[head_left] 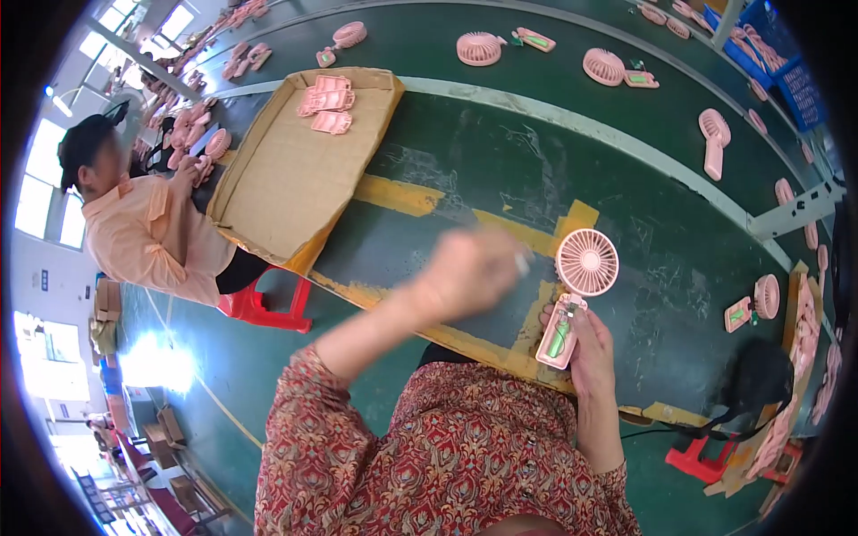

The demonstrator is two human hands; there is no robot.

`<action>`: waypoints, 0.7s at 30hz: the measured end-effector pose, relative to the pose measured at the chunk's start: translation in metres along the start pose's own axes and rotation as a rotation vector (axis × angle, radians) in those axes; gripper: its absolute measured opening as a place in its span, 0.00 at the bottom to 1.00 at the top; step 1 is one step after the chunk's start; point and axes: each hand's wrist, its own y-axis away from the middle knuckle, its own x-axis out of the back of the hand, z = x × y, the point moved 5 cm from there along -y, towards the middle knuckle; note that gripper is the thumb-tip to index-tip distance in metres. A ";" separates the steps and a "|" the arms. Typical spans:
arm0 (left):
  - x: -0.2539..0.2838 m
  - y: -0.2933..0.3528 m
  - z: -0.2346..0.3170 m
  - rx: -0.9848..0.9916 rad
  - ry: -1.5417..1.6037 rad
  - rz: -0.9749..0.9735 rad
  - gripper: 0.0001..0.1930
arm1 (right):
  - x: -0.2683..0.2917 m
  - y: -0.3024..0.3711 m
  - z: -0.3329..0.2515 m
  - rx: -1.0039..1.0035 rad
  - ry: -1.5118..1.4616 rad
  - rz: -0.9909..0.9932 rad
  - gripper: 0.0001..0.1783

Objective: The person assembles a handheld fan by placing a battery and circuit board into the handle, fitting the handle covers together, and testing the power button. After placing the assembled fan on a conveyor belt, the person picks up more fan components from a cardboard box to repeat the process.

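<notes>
Pink handheld fan, handle open, sits clamped in the right hand; the blurred left hand seems loosely curled, grip unclear.

Up beyond the fingers runs a long green conveyor belt carrying pink fans and open pink handles. Left of the fingers, a flat cardboard tray holds a few pink shell halves at its far end. Further left, a co-worker in a peach shirt sits on a red stool. Right of the fingers, one more pink fan lies on the green tabletop, crossed by worn yellow tape. A blue crate sits far right.
</notes>
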 end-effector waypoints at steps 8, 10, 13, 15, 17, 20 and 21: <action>0.174 -0.022 -0.227 0.367 -0.962 0.249 0.18 | -0.001 0.002 -0.007 -0.017 -0.017 -0.033 0.20; 0.183 -0.012 -0.266 0.444 -1.029 0.182 0.17 | 0.001 0.003 -0.008 -0.016 -0.023 -0.030 0.20; 0.223 0.050 -0.356 0.671 -0.874 0.156 0.15 | -0.007 0.004 -0.004 -0.026 -0.051 -0.062 0.21; 0.179 0.013 -0.314 0.658 -0.913 0.226 0.09 | 0.008 0.001 -0.002 -0.001 -0.064 0.032 0.21; 0.182 0.020 -0.299 0.630 -1.051 0.108 0.12 | 0.002 0.002 -0.004 0.013 -0.098 0.010 0.21; 0.196 0.015 -0.259 0.612 -0.823 0.244 0.11 | -0.002 0.000 -0.005 0.009 -0.103 -0.039 0.21; 0.203 0.020 -0.241 0.452 -0.739 0.321 0.11 | -0.006 -0.002 -0.005 0.004 -0.116 -0.065 0.21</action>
